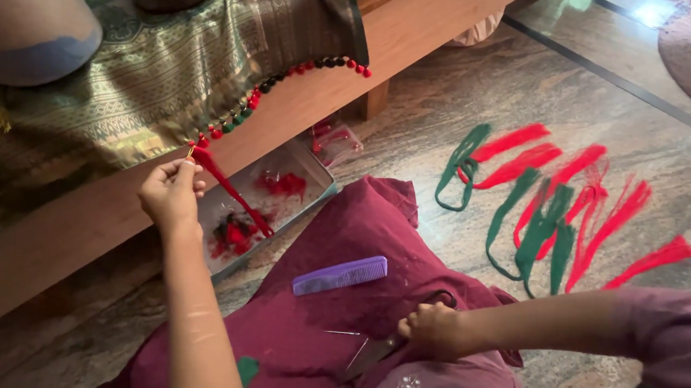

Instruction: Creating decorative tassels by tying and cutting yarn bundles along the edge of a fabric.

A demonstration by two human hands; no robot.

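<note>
Left hand [171, 190] pinches red tassel [232, 193] taut at sari [154, 78] hem, strands hanging over tray [312, 168]. Right hand [434, 331] fisted round scissors [387, 345] on lap, blades toward tassel. Comb [340, 275] within reach.

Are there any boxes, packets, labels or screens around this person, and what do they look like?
Shallow tray-like box: on the floor under the wooden bench edge, rectangular, pale grey, holding red and green thread scraps.
Small clear packet: on the floor just behind the box, see-through with red inside.
No labels, signs or screens show.
</note>
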